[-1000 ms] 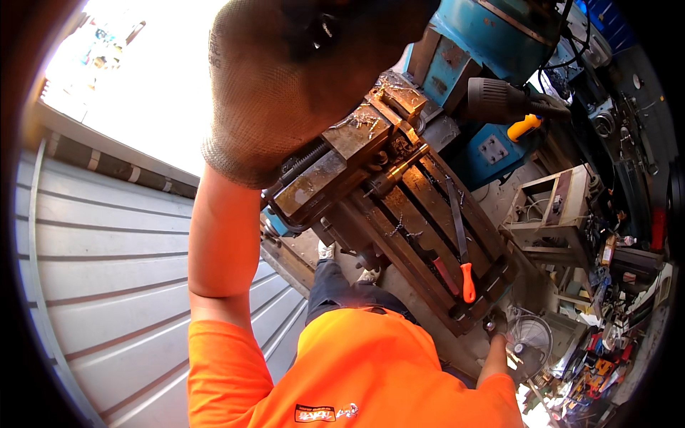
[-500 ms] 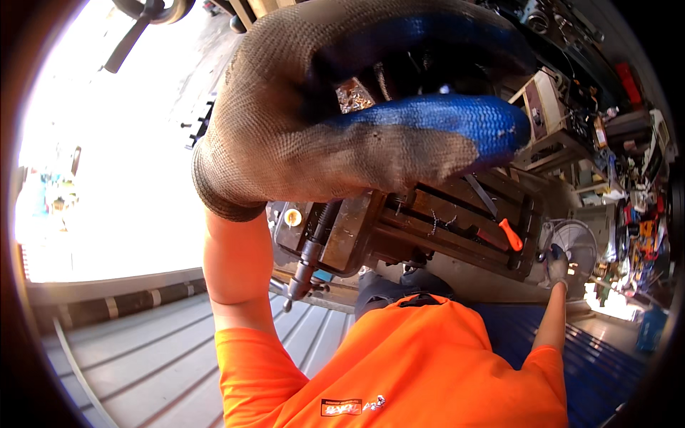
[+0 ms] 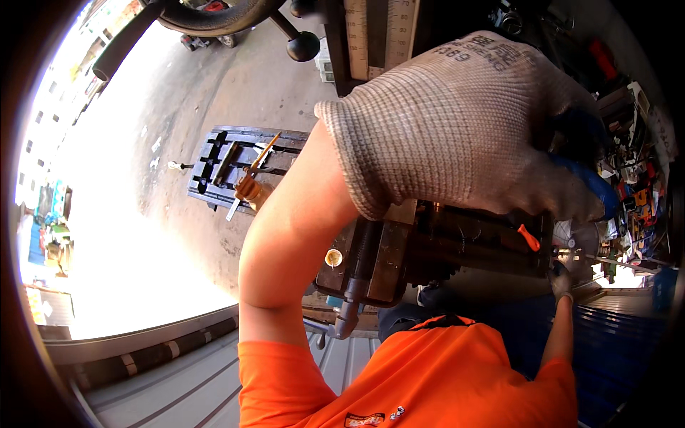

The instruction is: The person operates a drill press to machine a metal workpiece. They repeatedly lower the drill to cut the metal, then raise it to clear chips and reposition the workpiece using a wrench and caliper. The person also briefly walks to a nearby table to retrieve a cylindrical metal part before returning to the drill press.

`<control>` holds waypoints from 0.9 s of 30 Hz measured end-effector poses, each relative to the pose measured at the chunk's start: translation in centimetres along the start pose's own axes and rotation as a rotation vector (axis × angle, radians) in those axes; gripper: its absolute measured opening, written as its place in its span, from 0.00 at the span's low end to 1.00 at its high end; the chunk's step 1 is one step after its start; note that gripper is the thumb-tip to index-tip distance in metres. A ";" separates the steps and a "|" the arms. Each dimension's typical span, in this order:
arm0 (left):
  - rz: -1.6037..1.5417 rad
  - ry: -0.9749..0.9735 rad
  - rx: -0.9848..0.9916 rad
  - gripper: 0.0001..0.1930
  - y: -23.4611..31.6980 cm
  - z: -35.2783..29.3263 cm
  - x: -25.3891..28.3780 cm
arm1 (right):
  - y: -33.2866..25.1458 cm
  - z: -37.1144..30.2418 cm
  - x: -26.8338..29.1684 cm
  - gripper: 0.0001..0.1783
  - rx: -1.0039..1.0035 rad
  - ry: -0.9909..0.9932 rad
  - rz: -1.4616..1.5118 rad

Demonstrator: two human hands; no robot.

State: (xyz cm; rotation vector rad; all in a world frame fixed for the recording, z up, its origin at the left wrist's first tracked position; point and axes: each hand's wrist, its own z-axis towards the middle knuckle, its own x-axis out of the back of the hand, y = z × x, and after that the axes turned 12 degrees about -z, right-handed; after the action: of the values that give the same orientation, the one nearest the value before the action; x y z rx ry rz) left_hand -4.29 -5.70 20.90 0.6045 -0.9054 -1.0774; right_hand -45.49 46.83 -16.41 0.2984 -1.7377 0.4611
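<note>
My left hand (image 3: 464, 128) wears a grey knit work glove with blue-coated fingers. It is raised high and close to the view, over the dark slotted machine table (image 3: 471, 246). Its thumb and fingers are curved but apart, pointing right, with a shadowed gap between them; I see nothing held there. At the table's right end, low down, my right hand (image 3: 561, 282), also gloved, closes on what looks like a crank handle; its fingers are small and dark. An orange-handled tool (image 3: 529, 237), seemingly a file, lies on the table near its right end.
A machine handwheel (image 3: 221, 20) with a ball-ended lever (image 3: 302, 46) hangs at upper left, beside a vertical scale (image 3: 399, 32). Beyond my left forearm is another slotted table (image 3: 214, 167) bearing a brush (image 3: 264, 153). A small round cup (image 3: 333, 257) stands near a vise screw (image 3: 354, 285).
My left hand has moved right and turned, so the back of its glove now shows instead of the blue thumb side. The view has shifted, revealing the handwheel and second table. My right hand stays low at right.
</note>
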 end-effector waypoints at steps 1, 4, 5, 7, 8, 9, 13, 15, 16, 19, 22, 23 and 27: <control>0.008 -0.022 0.030 0.22 0.0 0.1 0.2 | 0.7 0.0 -0.2 0.26 0.002 -0.002 -0.011; 0.048 -0.037 -0.044 0.23 -1.1 0.1 0.4 | 1.2 -0.9 -0.3 0.24 -0.003 -0.025 -0.049; 0.067 -0.034 -0.062 0.23 -1.3 0.1 0.4 | 1.0 -1.1 -0.3 0.25 0.000 -0.012 -0.066; 0.107 -0.024 -0.099 0.23 -1.5 0.0 0.4 | 0.3 -1.5 0.0 0.25 0.010 0.016 -0.100; 0.125 -0.023 -0.114 0.24 -1.6 0.1 0.4 | 1.0 -1.6 0.1 0.25 0.017 0.010 -0.127; 0.144 -0.020 -0.128 0.24 -1.7 0.1 0.4 | 1.3 -1.4 0.1 0.25 0.028 0.002 -0.153; 0.169 -0.014 -0.164 0.25 -2.2 0.1 0.2 | 1.7 -1.3 0.2 0.24 0.004 -0.043 -0.137; 0.103 -0.037 -0.122 0.25 -3.1 0.5 0.2 | 5.0 -2.8 0.0 0.25 0.003 -0.055 -0.135; 0.139 -0.031 -0.043 0.25 -0.7 -0.1 0.5 | 3.3 -1.0 -0.1 0.25 -0.026 -0.064 -0.157; 0.152 -0.043 0.177 0.25 3.5 -0.6 1.1 | -2.1 -0.3 1.6 0.25 -0.076 -0.065 -0.171; 0.051 0.043 -0.059 0.26 0.6 -0.9 -0.5 | 2.1 3.0 -0.8 0.24 0.093 0.019 0.017; 0.029 -0.006 -0.146 0.29 -3.3 -0.1 -0.5 | 5.0 2.6 -2.3 0.24 0.062 0.057 0.050; 0.195 -0.170 -0.249 0.39 -2.2 0.3 0.8 | 11.2 7.6 -7.1 0.15 0.011 0.118 0.335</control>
State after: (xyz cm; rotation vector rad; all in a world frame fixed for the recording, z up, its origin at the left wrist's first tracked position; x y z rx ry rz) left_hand -5.46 -7.27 19.56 0.2161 -0.9382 -1.0549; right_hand -55.48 52.94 -26.24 -0.0147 -1.6742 0.7160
